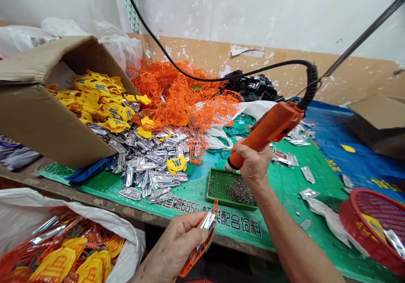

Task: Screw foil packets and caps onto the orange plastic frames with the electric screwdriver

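Note:
My left hand (180, 243) pinches an orange plastic frame (190, 266) with a shiny metal plate (208, 222) laid on it, held in front of the table edge. In my right hand (255, 164) is an orange electric screwdriver (268, 126), its fingers wrapped round the body and its nose pointing down to the left. The tool's cable runs up from its rear end. Just below the nose lies a green basket (218, 186) with many small screws (242, 190) heaped at its right side. The screwdriver's tip is hard to make out.
Loose metal plates (155, 164) spread left of the basket, before a pile of orange frames (177, 93). A tipped carton (47, 118) spills yellow pieces (98, 97). A white sack (136, 236) stands front left, a red basket (357, 219) right. The black cable (202, 79) hangs across.

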`<state>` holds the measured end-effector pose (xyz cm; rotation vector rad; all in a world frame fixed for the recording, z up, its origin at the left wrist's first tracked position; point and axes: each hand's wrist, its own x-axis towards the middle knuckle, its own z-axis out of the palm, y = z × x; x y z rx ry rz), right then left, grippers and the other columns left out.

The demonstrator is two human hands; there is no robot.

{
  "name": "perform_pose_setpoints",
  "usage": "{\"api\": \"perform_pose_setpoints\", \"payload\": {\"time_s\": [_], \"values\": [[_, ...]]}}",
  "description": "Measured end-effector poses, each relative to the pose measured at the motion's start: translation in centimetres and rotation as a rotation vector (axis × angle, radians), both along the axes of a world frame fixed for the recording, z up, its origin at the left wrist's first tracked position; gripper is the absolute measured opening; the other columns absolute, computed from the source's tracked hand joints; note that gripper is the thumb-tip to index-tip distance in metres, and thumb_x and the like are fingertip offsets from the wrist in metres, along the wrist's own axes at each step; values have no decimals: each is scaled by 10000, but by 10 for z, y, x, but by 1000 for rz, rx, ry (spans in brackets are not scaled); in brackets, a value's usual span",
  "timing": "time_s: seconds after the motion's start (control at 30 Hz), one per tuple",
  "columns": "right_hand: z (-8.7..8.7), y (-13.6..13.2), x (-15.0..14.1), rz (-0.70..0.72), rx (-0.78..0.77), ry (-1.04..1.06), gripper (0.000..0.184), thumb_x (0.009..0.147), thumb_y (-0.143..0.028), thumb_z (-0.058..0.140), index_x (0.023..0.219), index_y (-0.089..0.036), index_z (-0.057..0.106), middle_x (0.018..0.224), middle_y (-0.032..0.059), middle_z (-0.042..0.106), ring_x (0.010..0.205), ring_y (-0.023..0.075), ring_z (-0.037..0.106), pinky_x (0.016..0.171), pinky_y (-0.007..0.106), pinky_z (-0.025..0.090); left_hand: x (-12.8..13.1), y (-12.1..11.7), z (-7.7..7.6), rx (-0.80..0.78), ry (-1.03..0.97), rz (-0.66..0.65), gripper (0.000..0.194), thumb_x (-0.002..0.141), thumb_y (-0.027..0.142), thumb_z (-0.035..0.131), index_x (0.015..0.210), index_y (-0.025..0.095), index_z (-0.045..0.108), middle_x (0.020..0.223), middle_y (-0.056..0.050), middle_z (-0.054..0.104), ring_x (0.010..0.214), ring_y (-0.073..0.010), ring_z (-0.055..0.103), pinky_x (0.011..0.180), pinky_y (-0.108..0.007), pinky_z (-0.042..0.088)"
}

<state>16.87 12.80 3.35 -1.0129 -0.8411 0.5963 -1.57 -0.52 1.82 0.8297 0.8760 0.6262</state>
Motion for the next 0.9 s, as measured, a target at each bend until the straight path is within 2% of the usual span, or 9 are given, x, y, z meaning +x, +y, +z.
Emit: {"api": "perform_pose_setpoints", "payload": {"time_s": [0.33,0.57,0.9], "values": [[-2,1,-3,23,-15,4,301,533,-202,718,810,-163,608,605,-42,597,525,136,530,564,323,445,-4,0,-8,8,-8,-33,199,790,349,609,809,160,668,639,33,461,592,-103,375,584,-228,312],[-4,1,-1,31,-11,-7,364,540,-196,710,892,-160,624,612,-45,599,531,136,530,564,321,450,-5,1,-6,20,14,-45,238,799,384,617,827,156,680,652,27,489,595,-101,389,570,-222,319],[1,-9,-9,61,7,-23,165,573,-210,698,691,-164,591,575,-34,591,513,132,527,553,318,452,-6,1,-8,-1,63,-37,263,786,408,621,849,159,678,655,30,512,574,-94,401,550,-226,301]]}}
